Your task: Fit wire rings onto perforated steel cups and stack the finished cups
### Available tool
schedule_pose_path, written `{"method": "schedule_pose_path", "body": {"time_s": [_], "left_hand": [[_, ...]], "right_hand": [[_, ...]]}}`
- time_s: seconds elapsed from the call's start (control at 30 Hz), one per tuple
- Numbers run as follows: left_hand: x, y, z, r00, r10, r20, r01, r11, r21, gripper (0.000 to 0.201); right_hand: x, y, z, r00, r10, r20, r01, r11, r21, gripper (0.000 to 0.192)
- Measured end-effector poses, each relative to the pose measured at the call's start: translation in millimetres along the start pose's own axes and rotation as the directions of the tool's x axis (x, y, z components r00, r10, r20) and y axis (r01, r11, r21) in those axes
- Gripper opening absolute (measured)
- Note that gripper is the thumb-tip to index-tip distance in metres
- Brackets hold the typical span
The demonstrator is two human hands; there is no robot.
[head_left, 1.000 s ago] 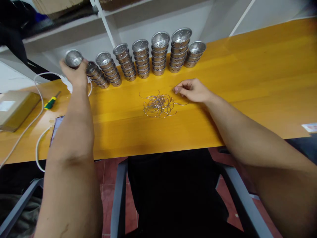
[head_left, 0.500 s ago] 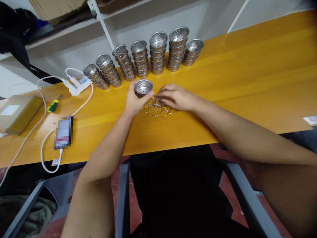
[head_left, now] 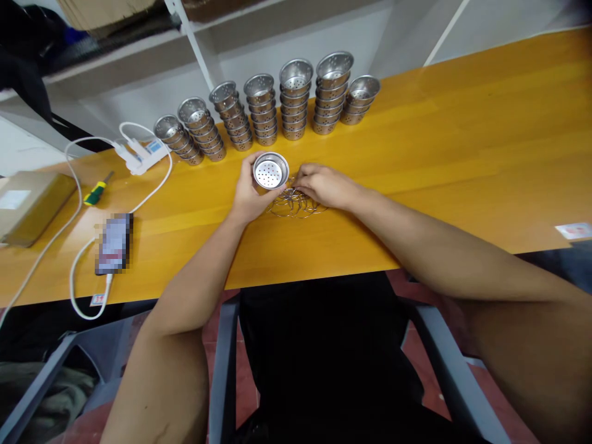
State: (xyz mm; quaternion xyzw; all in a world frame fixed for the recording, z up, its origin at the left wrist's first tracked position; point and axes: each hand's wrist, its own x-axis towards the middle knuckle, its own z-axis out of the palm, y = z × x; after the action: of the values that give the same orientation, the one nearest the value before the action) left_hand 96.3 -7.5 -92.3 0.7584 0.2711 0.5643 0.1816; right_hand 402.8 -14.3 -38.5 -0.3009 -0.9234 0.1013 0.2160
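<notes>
My left hand (head_left: 250, 194) is wrapped round a perforated metal cup (head_left: 271, 171), its open mouth tilted toward me and its holed bottom showing. Just to the right, a loose heap of thin wire rings (head_left: 296, 206) lies on the table. My right hand (head_left: 324, 185) is over the far right side of that heap, thumb and fingertips pinched together at the wire. It appears to grip a wire ring, though the fingers partly cover it. Behind both hands, similar cups stand nested in several stacks (head_left: 296, 102).
On the left of the yellow table (head_left: 439, 166) are a white power strip (head_left: 150, 157) with cables, a phone (head_left: 115, 243), a green-and-yellow screwdriver (head_left: 95, 193) and a cardboard box (head_left: 37, 206). A shelf (head_left: 115, 55) stands behind. The chair's armrests (head_left: 224, 370) flank me.
The cup in my left hand has tipped toward me, so more of its bottom shows. My right hand's fingers have drawn together into a pinch at the wire heap.
</notes>
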Motion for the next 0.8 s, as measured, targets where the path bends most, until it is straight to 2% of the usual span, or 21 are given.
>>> {"method": "schedule_pose_path", "body": {"time_s": [0.27,0.43,0.5,0.63,0.7,0.8], "left_hand": [[-5,-9,1.2,1.0,-0.023,0.019,0.025,0.994,-0.109,0.113],[-7,-12,-5.2,0.998,-0.05,0.04,0.056,0.984,-0.167,0.11],[-8,-12,-8.4,0.993,-0.094,0.067,0.106,0.975,-0.196,0.113],[-8,-4,-13.6,0.957,-0.267,0.111,0.287,0.923,-0.255,0.121],[-7,5,-15.3,0.933,-0.338,0.119,0.359,0.878,-0.316,0.116],[-2,22,-16.7,0.898,-0.409,0.162,0.437,0.795,-0.421,0.1]], "right_hand": [[-22,21,-30,0.997,-0.022,-0.078,0.038,0.978,0.207,0.041],[-28,23,-48,0.997,0.02,-0.07,0.01,0.912,0.411,0.051],[-27,19,-49,0.998,0.048,-0.049,-0.019,0.88,0.475,0.055],[-23,11,-42,0.988,0.146,-0.047,-0.085,0.773,0.629,0.052],[-22,7,-39,0.981,0.19,-0.049,-0.103,0.715,0.692,0.049],[-19,0,-38,0.966,0.243,-0.086,-0.104,0.674,0.731,0.05]]}}
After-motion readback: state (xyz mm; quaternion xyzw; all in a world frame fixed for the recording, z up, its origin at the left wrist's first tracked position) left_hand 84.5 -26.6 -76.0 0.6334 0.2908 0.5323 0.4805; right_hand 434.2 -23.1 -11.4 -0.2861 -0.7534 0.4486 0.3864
